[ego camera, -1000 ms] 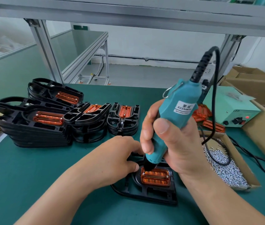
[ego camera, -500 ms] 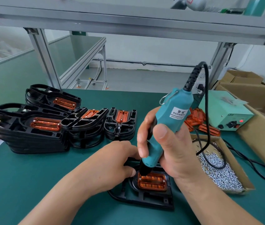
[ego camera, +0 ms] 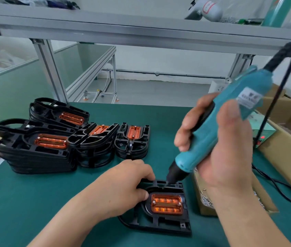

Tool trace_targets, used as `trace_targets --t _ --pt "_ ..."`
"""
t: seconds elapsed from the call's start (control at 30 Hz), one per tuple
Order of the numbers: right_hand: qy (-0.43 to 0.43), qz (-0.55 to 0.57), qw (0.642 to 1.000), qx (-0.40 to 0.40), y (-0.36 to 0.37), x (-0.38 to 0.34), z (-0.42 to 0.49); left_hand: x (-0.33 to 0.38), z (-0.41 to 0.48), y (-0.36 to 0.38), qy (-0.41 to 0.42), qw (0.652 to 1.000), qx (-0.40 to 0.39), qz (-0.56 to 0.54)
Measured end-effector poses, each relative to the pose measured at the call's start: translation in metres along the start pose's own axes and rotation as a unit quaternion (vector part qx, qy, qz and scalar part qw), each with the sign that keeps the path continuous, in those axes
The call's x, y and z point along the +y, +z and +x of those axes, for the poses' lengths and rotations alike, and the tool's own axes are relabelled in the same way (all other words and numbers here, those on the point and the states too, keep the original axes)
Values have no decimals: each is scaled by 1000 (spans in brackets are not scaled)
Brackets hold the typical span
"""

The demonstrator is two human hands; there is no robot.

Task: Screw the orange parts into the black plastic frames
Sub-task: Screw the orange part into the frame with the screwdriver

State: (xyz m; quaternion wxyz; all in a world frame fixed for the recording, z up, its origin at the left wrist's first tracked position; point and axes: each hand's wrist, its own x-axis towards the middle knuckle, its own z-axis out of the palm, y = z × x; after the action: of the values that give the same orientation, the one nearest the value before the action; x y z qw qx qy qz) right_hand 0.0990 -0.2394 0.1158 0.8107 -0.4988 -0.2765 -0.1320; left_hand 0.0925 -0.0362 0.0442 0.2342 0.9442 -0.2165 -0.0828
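Teal screwdriver (ego camera: 210, 134) was gripped in the right hand (ego camera: 230, 150), its tip at the far edge of the black frame (ego camera: 159, 224). The left hand (ego camera: 123, 189) gripped that frame, orange part (ego camera: 167, 204) seated inside, on the green mat (ego camera: 34, 202).

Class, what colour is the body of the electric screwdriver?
The screwdriver body is teal, seen in the head view.

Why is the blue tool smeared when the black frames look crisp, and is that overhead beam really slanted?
Head view: the electric screwdriver and the right hand gripping it are motion-blurred, its label unreadable; the stacked black frames are sharp; the overhead beam slants, probably from wide-angle distortion.
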Motion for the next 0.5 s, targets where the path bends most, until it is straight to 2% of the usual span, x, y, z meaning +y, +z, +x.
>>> trace_targets --t 0.1,0.2,0.33,0.5 --pt "84 -17 991 101 -19 5 8 -6 -4 -7 -12 1000 -8 18" --pt "191 -58 969 148 -37 29 4 -15 -11 -21 -42 998 -29 47" --pt "250 -172 948 94 -51 55 -9 -23 -17 -30 -59 992 -38 105" --pt "283 -367 886 27 -49 70 -8 -19 -17 -27 -29 997 -60 36"
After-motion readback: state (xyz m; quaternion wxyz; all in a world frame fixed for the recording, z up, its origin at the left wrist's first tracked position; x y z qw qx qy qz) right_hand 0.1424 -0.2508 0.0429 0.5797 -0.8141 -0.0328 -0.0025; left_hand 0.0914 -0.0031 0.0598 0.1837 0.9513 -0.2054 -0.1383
